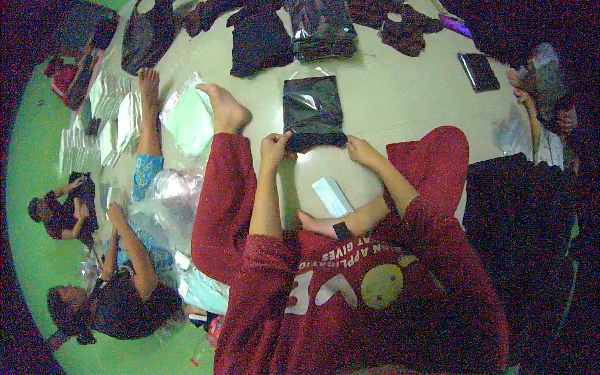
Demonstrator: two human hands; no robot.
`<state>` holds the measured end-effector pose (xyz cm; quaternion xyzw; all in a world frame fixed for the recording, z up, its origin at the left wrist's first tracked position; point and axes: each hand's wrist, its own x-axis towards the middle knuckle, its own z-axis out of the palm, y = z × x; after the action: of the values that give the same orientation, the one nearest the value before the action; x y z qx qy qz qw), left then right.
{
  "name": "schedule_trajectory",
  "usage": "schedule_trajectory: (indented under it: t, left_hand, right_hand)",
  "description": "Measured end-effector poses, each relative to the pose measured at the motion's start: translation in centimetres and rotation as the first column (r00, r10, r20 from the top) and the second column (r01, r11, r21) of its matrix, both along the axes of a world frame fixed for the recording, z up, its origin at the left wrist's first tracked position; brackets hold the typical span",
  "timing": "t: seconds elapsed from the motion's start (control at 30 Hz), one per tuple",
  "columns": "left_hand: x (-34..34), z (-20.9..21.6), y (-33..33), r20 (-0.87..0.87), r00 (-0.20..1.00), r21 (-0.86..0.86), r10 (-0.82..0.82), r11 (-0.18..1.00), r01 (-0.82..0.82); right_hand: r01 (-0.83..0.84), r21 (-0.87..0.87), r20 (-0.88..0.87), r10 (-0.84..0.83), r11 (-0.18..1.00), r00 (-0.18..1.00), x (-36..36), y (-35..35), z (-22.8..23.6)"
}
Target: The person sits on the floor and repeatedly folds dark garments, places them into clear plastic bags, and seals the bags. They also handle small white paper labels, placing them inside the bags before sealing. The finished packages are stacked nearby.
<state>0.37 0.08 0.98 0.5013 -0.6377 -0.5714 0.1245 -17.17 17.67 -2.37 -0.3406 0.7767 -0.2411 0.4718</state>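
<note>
A folded black garment in a clear plastic bag (pixel 312 103) lies on the pale floor in front of me, with shiny glare on its face. Its near lower corner on the left is pinched by my left hand (pixel 273 150). At the near right corner, the fingers of my right hand (pixel 364 151) are closed on the same package. Clear film corners stick out past its far edge. Between my forearms, by my bent leg, a small white-and-blue stack of labels or cards (pixel 332 197) rests on the floor.
Beyond lie a stack of bagged black garments (pixel 322 28), loose black clothes (pixel 259 44) and another bagged garment (pixel 479 72). Pale green packets (pixel 189 122) and clear plastic bags (pixel 178 194) are at left. A co-worker (pixel 119 300) sits close left; other people sit further off.
</note>
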Motion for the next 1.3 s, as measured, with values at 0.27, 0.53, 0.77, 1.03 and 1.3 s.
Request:
schedule_trajectory:
  t: [0.27, 0.53, 0.77, 1.03, 1.3]
  left_hand:
    - [3.1, -2.0, 2.3, -0.006, 1.0, 0.211, -0.011, 0.978, 0.012]
    - [3.4, -2.3, 3.3, -0.115, 0.956, 0.374, 0.271, 0.903, -0.211]
    - [4.4, -4.4, 2.5, 0.277, 0.955, -0.18, -0.106, 0.971, 0.16]
    - [4.8, 4.1, 2.8, 0.061, 0.997, 0.095, -0.056, 0.994, 0.05]
    - [6.4, 18.1, 4.6, -0.557, 0.809, 0.419, 0.189, 0.905, 0.076]
  right_hand:
    - [-0.036, -0.212, -0.205, -0.008, 0.977, 0.979, 0.7, 0.4, -1.0]
    - [-0.043, -0.167, -0.237, 0.002, 0.985, 0.972, 0.8, 0.2, -1.0]
    - [-0.035, -0.222, -0.232, -0.018, 0.974, 0.973, 0.9, 0.7, -1.0]
    - [0.06, -0.454, 0.107, -0.013, 0.889, 0.994, 1.3, 1.2, 3.9]
    - [0.205, -0.578, 0.517, 0.159, 0.79, 0.841, -1.2, 2.7, 17.5]
